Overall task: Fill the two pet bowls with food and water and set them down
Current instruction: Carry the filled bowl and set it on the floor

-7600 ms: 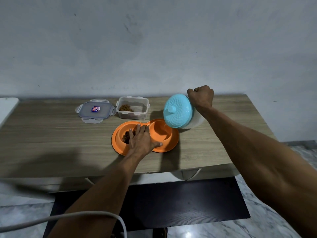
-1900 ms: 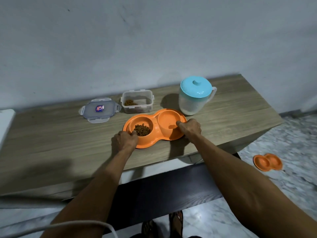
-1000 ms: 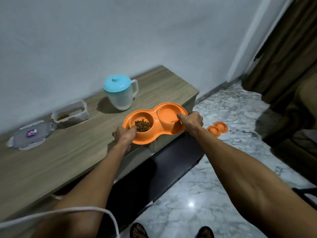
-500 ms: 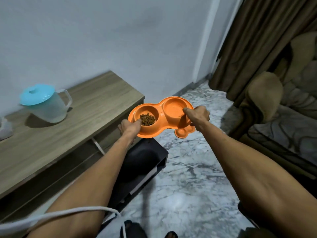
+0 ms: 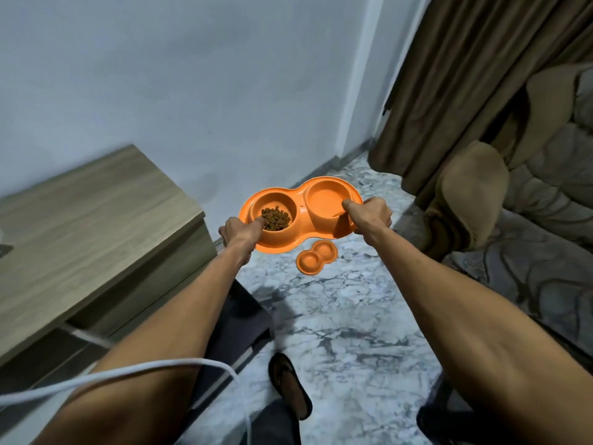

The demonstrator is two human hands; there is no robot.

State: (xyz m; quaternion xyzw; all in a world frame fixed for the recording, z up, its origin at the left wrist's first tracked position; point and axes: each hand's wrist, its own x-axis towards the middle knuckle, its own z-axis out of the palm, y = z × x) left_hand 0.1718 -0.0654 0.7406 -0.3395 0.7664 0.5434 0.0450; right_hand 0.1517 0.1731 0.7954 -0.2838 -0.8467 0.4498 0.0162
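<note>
The orange double bowl (image 5: 300, 220) hung above the floor (image 5: 337, 316), your left hand (image 5: 237, 234) and right hand (image 5: 369, 216) each curled on an end rim. Kibble (image 5: 276, 218) lay in one well; water unclear. Setting it down was left to you.

Dim, flat indoor light with a bluish cast on the wall (image 5: 192, 75). Soft shadows fall on the marble floor (image 5: 337, 316). The cabinet (image 5: 80, 220) looks slightly motion-blurred, and wide-angle distortion bends the edges.
</note>
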